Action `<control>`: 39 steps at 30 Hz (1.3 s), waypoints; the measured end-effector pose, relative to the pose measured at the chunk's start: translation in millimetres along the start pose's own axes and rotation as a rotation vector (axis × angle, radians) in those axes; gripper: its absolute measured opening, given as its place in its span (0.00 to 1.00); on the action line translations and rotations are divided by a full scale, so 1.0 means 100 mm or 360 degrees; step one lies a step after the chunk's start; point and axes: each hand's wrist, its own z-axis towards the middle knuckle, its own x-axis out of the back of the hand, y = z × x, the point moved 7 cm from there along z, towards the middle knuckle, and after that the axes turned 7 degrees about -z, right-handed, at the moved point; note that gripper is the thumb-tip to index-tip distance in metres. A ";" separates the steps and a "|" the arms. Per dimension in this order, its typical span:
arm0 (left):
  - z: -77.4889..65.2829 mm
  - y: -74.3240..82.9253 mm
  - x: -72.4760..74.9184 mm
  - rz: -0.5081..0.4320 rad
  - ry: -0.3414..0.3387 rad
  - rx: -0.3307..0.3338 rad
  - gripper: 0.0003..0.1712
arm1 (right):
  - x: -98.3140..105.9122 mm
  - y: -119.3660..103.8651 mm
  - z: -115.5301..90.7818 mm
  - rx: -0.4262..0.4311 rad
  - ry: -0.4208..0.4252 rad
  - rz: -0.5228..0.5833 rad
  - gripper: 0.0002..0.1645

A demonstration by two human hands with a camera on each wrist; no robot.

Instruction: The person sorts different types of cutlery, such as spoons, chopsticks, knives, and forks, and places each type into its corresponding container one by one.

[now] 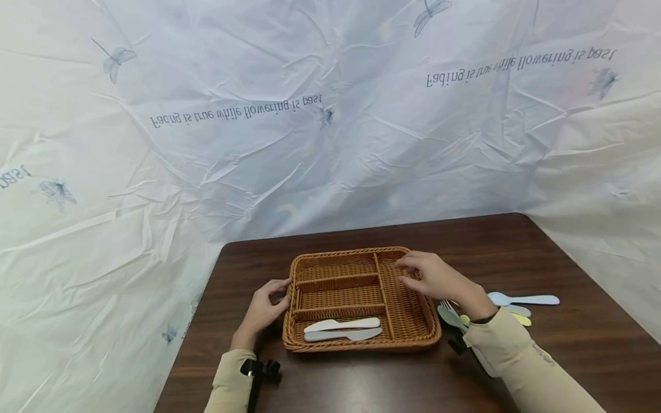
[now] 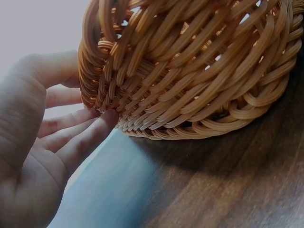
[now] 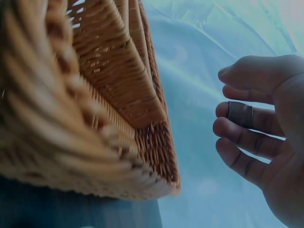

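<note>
A brown wicker basket with several compartments sits on the table. My left hand is at its left side, and in the left wrist view the fingers touch the woven wall. Some fingertips there are hidden behind the rim. Over the basket's long right compartment hovers my right hand, fingers loosely bent and holding nothing. In the right wrist view that hand is apart from the basket, with a dark band on one finger. A white knife and a greyish knife lie side by side in the front left compartment.
Right of the basket, partly under my right forearm, lie a fork, a green spoon, a pale blue spoon and a yellow handle. The dark wooden table meets a white printed sheet at the back.
</note>
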 end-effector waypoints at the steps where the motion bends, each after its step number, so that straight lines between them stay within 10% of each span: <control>1: 0.00 0.00 0.00 -0.0001 0.0003 0.0002 0.24 | 0.00 0.02 -0.01 -0.0008 0.0004 -0.0004 0.17; 34: 0.00 -0.03 0.00 -0.0034 -0.0027 -0.0007 0.24 | 0.05 0.65 -0.56 -0.0166 0.0161 -0.0128 0.15; 39: 0.02 -0.21 0.00 -0.0001 0.0005 -0.0018 0.24 | 0.05 0.73 -0.65 -0.0213 0.0137 -0.0166 0.16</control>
